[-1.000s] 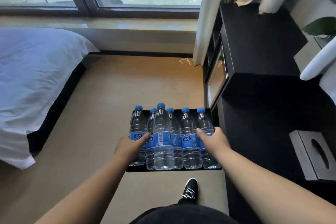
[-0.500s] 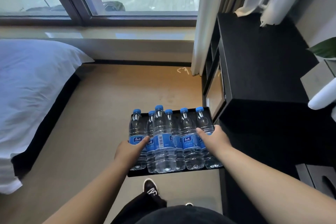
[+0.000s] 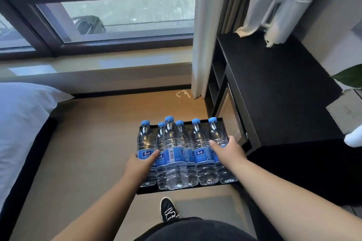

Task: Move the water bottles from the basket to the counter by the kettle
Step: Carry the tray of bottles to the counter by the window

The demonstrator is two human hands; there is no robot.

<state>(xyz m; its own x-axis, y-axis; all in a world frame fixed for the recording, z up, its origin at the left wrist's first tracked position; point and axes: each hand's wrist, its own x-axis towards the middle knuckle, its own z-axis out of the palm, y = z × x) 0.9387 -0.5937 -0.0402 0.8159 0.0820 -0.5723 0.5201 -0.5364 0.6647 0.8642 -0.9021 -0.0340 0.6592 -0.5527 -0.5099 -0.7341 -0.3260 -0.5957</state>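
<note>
Item, held at the centre of our view toward 6 o'clock: one shallow black basket (image 3: 148, 191), carried level above the tan floor (image 3: 88, 152), loaded with six clear water bottles (image 3: 173, 152), all upright, blue caps on, blue labels facing us, packed touching one another in a row, with one bottle standing in front of the others. Left hand (image 3: 140, 164), at the basket's 9 o'clock end: thumb laid across the label of the outermost bottle, and the rest of the fingers are hidden behind the load, so we cannot tell how they lie. Right hand (image 3: 229, 148), at the basket's 3 o'clock end: thumb pressed on the outer bottles, fingers curled over the basket's side wall, clamped on it. Surroundings: a black counter (image 3: 274, 88) at 3 o'clock, its near corner just beside the basket's right end; a pale curtain (image 3: 207, 25) at 1 o'clock; a dark-framed window (image 3: 127, 13) from 10 to 12 o'clock; a bed (image 3: 21, 123) with white linen at 9 o'clock; a green leaf (image 3: 350, 76) at the far right edge; one black shoe (image 3: 167, 210) with white laces at 6 o'clock, below the basket.
</note>
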